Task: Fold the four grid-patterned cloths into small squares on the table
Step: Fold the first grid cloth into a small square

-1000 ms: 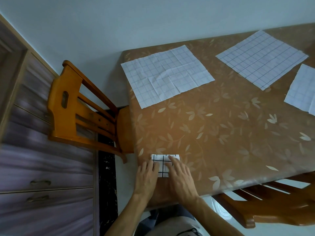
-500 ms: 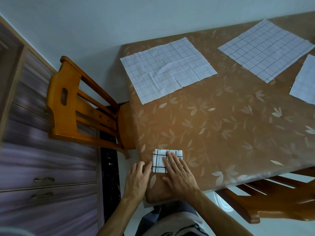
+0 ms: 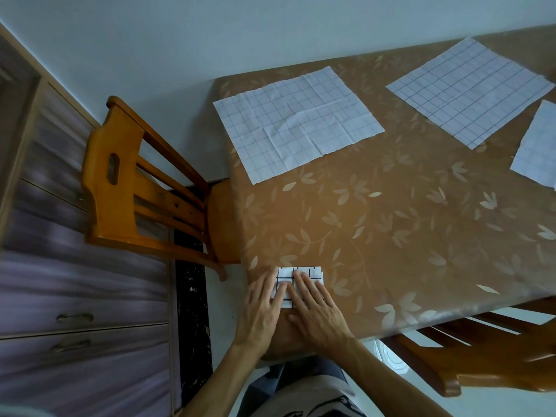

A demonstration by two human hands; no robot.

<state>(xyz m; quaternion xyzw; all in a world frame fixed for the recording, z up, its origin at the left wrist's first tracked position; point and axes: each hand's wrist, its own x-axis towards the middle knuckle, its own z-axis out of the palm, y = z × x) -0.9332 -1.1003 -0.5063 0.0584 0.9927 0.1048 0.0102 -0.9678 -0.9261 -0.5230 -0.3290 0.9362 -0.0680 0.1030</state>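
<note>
At the near edge of the table, the left hand (image 3: 259, 313) and the right hand (image 3: 319, 318) lie side by side, both flat with fingers straight and spread, pressing down on a small white folded cloth with a bold black grid (image 3: 313, 273); neither hand grips anything. That cloth sits close to the near left corner of the brown, leaf-patterned, plastic-covered table (image 3: 391, 236) and looks already reduced to a small square, so I judge the first of the four to be finished or at its final flattening. Well apart from it, farther up the table, three white, thinly gridded square cloths lie fully spread: a creased one (image 3: 298, 124) near the far left corner, a smoother one (image 3: 469, 91) toward the far right, and a third (image 3: 538, 145) cut off by the right border. Roughly a quarter of the job seems done, with three cloths left. Around the table, an orange-brown wooden slatted chair (image 3: 135, 188) stands pushed against its left side, a second similar chair (image 3: 481, 356) sits at the near right, and a purple-grey chest of drawers (image 3: 75, 281) lines the left. Nothing lies between the hands and the spread cloths, though they probably call for a long reach.
</note>
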